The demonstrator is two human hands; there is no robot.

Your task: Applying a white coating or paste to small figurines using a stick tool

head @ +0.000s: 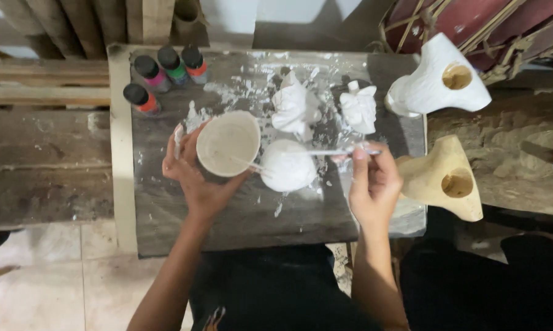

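The left hand [193,178] grips a white cup [228,143] and the right hand [373,184] pinches a thin brush [325,152], apparently loading white paint, so the next stroke needs the round figure [287,165] just beside the cup.

Two bare arms come up from the bottom of the view. The left arm leans in toward the middle. The left hand [196,178] is palm up, with its fingers curled round into a cup shape, and the thumb sits out on the left side. The right arm goes nearly straight up. The right hand [372,184] is closed, its fingertips pinched together near the top, and its back faces us.
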